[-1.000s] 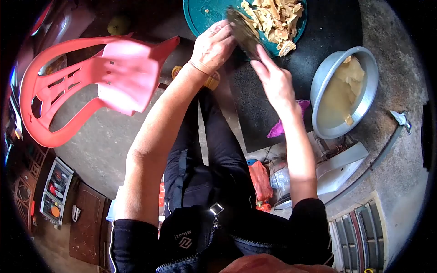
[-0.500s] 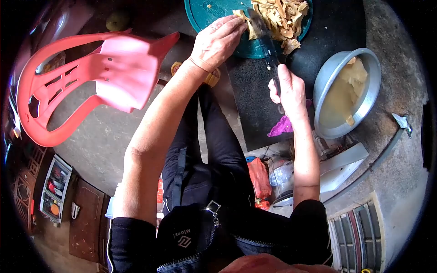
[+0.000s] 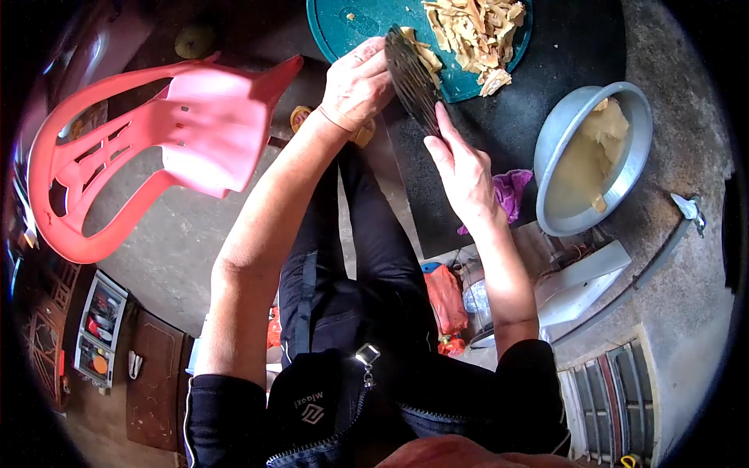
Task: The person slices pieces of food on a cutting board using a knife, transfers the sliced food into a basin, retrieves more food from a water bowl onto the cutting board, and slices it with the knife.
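Knife [image 3: 412,74] crosses the edge of the green board [image 3: 331,30].

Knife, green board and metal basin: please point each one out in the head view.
Knife [image 3: 413,81]: head view, on the middle of its dark blade.
Green board [image 3: 376,15]: head view, on its bare surface.
Metal basin [image 3: 627,173]: head view, on its inner wall.

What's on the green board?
On the board are a tan pile and a crumb. The knife partly covers another piece; what's under the pile or knife can't be seen.
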Demonstrator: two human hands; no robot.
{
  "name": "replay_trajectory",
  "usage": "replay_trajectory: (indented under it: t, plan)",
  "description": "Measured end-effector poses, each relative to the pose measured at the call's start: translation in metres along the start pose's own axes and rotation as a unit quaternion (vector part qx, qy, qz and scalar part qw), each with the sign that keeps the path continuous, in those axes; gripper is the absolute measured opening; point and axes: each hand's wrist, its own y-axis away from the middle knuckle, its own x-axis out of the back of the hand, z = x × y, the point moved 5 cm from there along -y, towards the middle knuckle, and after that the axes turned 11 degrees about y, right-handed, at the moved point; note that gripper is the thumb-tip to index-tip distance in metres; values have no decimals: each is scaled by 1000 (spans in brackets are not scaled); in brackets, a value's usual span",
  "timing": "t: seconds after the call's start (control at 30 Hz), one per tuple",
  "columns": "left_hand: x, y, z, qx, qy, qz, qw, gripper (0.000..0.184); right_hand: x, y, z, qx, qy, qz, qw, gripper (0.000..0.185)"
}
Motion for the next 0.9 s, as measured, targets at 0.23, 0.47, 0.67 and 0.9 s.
replay_trajectory:
  t: [0.23,0.47,0.67,0.9]
  plan:
    - [-2,-3,4,11,-30,-30,999,33,13,-9,0,58,48,34,997,52]
    - [-6,2,0,34,-17,-29,999,37,5,-29,6,82,50,25,995,54]
    - [-4,-3,4,68,-18,-26,997,36,0,-61,-12,143,18,89,986,49]
    - [-7,-17,2,155,51,25,986,21,40,-26,30,-206,-287,27,935,47]
